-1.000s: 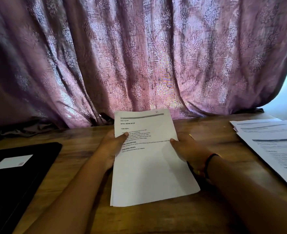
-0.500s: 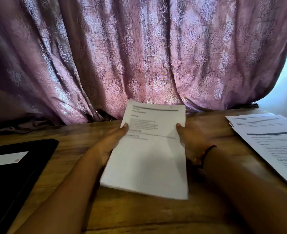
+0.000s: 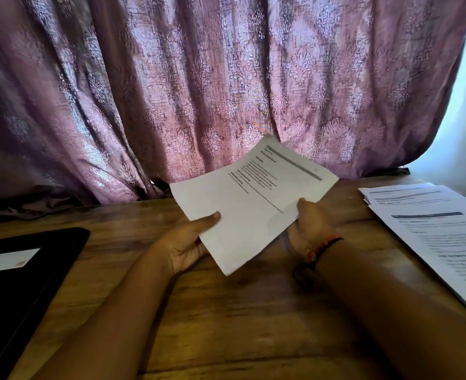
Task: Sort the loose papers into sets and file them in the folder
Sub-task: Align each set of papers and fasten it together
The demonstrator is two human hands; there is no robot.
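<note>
Forearms: both reach forward from the near edge over the wooden desk (image 3: 226, 319), converging toward its middle.
Folder: a black folder (image 3: 42, 272) lies flat at the near left of the desk, with a white label (image 3: 9, 260) on its cover; the print is too small to read.
Left hand: the left hand (image 3: 188, 244) grips the held sheets at their left edge, thumb on top and fingers underneath.
Right hand: the right hand (image 3: 310, 224) pinches the opposite long edge, thumb on the page. A dark corded wristband (image 3: 321, 249) circles that wrist.
Held sheets: the printed sheets (image 3: 249, 204) sit between the two hands over the middle of the desk. They are turned aslant, long axis running from near left to far right, header end pointing far right.
Writing: a grey bar crosses the header and short text lines sit below it, all too blurred to read.
Loose papers: a spread pile of printed pages (image 3: 434, 237) lies on the desk's right side, well apart from the hands.
Curtain: a mauve patterned curtain (image 3: 226, 78) hangs behind the desk.
</note>
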